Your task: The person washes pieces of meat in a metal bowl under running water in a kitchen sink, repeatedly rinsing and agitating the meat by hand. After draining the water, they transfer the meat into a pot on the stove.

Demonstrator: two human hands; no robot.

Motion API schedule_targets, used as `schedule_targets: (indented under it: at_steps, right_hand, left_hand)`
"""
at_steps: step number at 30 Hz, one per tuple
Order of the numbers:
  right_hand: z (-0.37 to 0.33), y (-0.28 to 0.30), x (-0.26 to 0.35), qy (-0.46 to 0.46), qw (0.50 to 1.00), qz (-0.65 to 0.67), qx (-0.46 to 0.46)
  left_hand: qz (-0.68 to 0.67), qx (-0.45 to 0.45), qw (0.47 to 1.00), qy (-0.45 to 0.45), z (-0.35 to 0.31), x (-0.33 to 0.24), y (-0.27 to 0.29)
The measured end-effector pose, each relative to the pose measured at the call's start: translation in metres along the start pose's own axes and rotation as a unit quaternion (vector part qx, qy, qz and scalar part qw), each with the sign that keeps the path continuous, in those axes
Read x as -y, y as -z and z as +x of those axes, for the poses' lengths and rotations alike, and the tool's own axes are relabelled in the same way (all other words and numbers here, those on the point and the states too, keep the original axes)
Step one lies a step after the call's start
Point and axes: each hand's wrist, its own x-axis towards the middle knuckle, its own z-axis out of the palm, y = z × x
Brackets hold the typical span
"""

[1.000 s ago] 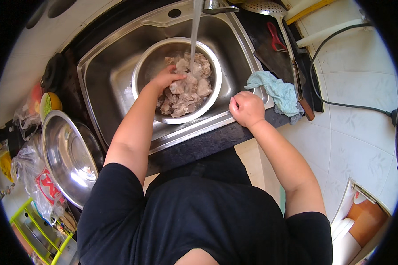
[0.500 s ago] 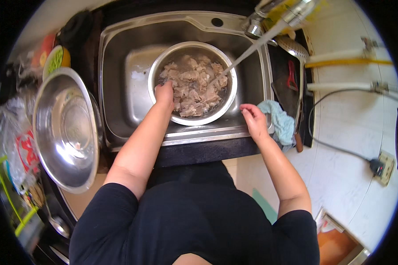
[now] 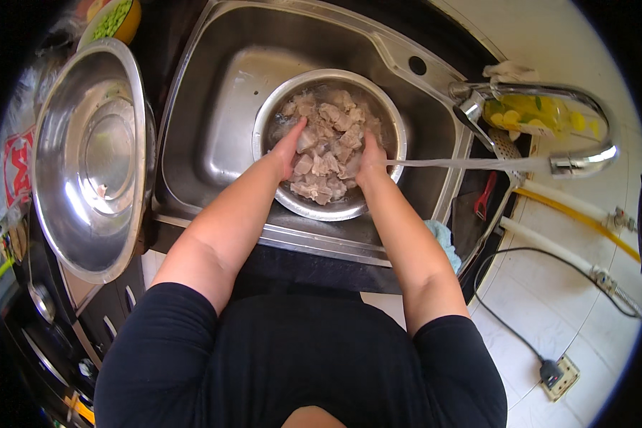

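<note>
A round steel bowl (image 3: 399, 135) full of pale raw meat chunks (image 3: 328, 146) sits in the steel sink (image 3: 214, 121). My left hand (image 3: 289, 146) is plunged into the left side of the meat, fingers spread among the pieces. On the right side, my right hand (image 3: 371, 160) presses against the meat, fingers partly buried. A stream of water (image 3: 464, 163) runs from the chrome tap (image 3: 578, 153) onto my right hand and into the bowl.
A large empty steel basin (image 3: 93, 157) rests on the counter left of the sink. A bowl of green peas (image 3: 110, 20) is at the top left. A blue cloth (image 3: 442, 239), a red-handled tool (image 3: 483, 196), hoses and a power cable (image 3: 521, 335) lie to the right.
My right hand left the sink's front edge and went into the bowl beside my left hand. My head has moved closer and turned, so the tap now sits at the right.
</note>
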Motion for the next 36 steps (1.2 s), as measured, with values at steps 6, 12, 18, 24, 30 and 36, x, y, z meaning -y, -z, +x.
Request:
schedule_targets:
  at_steps: [6,12,18,24,30,36]
  right_hand:
    - [0.012,-0.004,0.018,-0.110,0.945,-0.009,0.308]
    - [-0.026,-0.030,0.021,-0.148,0.944,-0.067,0.287]
    - [-0.041,-0.006,0.060,0.183,0.905,-0.332,0.195]
    - [0.013,-0.028,0.035,0.198,0.959,-0.160,0.123]
    - [0.024,-0.042,0.030,-0.090,0.944,-0.119,0.293]
    - [-0.010,-0.031,0.042,-0.155,0.894,-0.096,0.409]
  left_hand:
    - [-0.029,0.071,0.995,-0.067,0.006,-0.017,0.010]
    - [0.165,-0.097,0.976,-0.105,-0.030,-0.046,-0.006]
    - [0.360,-0.251,0.851,-0.289,-0.019,-0.038,0.003]
    - [0.362,-0.270,0.839,-0.302,-0.010,-0.026,-0.007]
    - [0.030,-0.046,0.995,-0.077,0.020,-0.029,0.028]
    - [0.021,0.091,0.995,-0.043,-0.005,-0.034,0.014]
